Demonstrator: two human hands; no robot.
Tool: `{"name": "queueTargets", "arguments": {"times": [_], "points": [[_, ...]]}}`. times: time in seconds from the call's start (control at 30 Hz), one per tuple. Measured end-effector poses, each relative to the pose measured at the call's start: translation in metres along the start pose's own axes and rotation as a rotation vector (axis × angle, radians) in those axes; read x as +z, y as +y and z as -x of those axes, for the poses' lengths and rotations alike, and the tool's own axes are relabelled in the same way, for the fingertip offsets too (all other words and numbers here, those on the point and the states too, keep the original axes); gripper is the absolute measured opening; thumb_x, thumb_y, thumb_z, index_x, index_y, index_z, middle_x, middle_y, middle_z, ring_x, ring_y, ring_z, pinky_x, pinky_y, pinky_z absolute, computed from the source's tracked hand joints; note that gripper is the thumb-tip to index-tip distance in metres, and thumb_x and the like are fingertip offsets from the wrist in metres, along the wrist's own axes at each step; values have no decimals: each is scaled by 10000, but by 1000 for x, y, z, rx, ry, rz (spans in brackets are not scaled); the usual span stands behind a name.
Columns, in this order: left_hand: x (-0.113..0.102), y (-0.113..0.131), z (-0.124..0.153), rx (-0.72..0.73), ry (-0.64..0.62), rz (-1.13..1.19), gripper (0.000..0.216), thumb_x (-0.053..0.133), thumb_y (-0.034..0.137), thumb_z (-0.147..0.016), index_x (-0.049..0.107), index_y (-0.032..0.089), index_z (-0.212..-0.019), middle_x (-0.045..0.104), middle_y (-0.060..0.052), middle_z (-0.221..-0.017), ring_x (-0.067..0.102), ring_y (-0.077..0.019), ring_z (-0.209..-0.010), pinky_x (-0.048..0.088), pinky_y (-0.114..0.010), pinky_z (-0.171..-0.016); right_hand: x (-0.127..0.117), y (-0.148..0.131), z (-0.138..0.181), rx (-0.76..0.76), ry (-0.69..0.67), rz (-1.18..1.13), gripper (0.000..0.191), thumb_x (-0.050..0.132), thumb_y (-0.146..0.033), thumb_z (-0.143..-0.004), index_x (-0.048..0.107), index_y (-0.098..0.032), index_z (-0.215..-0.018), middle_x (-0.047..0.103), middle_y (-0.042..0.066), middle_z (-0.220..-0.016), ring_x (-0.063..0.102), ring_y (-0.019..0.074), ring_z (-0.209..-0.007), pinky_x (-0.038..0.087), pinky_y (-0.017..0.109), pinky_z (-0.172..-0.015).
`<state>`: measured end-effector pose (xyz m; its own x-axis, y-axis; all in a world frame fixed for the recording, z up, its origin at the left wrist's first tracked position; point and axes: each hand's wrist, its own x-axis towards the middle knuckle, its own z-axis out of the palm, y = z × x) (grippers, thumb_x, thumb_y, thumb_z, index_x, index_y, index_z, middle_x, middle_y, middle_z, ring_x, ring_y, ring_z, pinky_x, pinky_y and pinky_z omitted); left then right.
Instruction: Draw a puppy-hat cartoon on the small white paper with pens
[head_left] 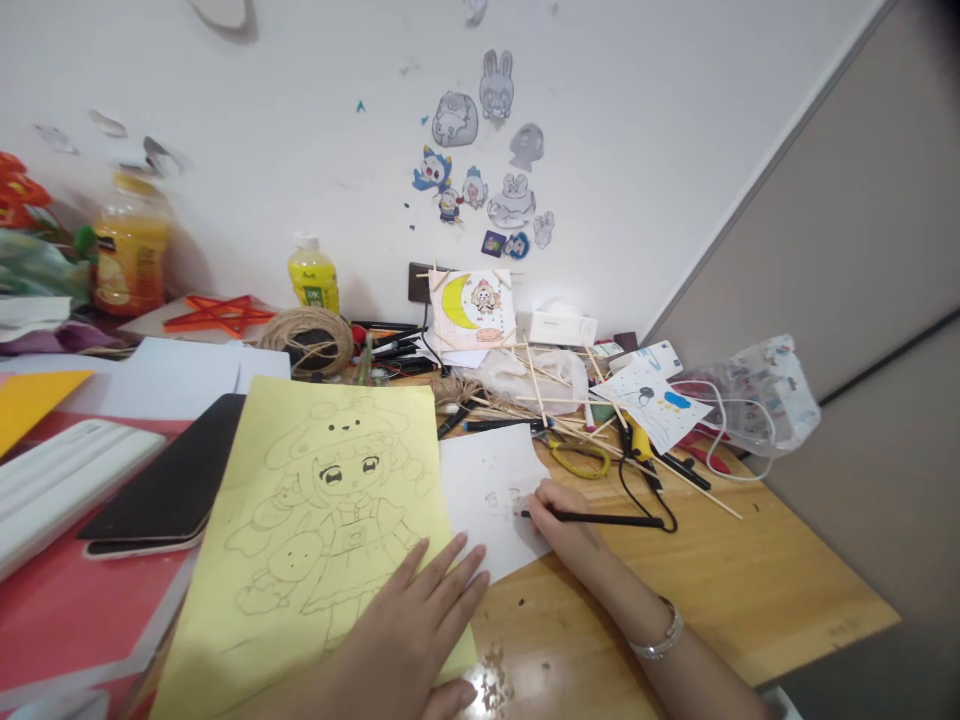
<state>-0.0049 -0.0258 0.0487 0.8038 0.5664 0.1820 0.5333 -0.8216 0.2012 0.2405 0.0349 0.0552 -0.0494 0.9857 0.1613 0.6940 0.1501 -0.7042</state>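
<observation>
A yellow sheet point(232, 560) with a line drawing of a girl in a hat lies in front of me. My left hand point(427, 610) rests flat over its lower right part, fingers spread, the fingertips reaching the edge of a white paper point(480, 550). On that white paper are faint sketched eyes. My right hand point(559, 515) pinches a black pencil point(615, 518), its tip touching the white paper beside the sketch. The pencil slants nearly level, its far end pointing right. A silver bracelet circles my right wrist.
Yellow scissors point(581, 460), thin wooden sticks point(536, 385) and pens crowd the table behind the paper. A twine roll point(311, 340) and a yellow-labelled bottle point(313, 272) stand farther back. A black tablet-like slab point(169, 485) lies left, and a clear plastic bag point(765, 400) right.
</observation>
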Motion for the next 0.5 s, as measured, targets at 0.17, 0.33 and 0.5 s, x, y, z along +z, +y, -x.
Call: {"name": "queueTargets", "arguments": {"times": [0.17, 0.33, 0.5], "points": [[-1, 2, 0, -4, -20, -12, 671, 621, 325, -874, 354, 179, -1471, 299, -111, -1531, 229, -331, -1414, 178, -556, -1129, 0, 0, 0, -12, 22, 33, 316, 458, -234, -803, 357, -224, -503, 428, -39, -498, 421, 130, -512, 281, 254, -507], [1, 1, -1, -33, -13, -27, 668, 614, 312, -868, 357, 182, -1470, 288, -105, -1537, 206, -329, -1421, 149, -564, -1130, -1, -2, 0, -13, 9, 38, 326, 469, -221, -797, 354, -224, -492, 427, -39, -490, 424, 131, -505, 276, 257, -501], [5, -5, -1, 18, -61, 29, 714, 611, 320, -862, 304, 192, -1494, 275, -122, -1538, 225, -343, -1411, 182, -571, -1120, -2, -4, 0, -19, 24, 47, 323, 446, -206, -796, 327, -230, -497, 425, -35, -497, 430, 139, -510, 285, 264, -507]]}}
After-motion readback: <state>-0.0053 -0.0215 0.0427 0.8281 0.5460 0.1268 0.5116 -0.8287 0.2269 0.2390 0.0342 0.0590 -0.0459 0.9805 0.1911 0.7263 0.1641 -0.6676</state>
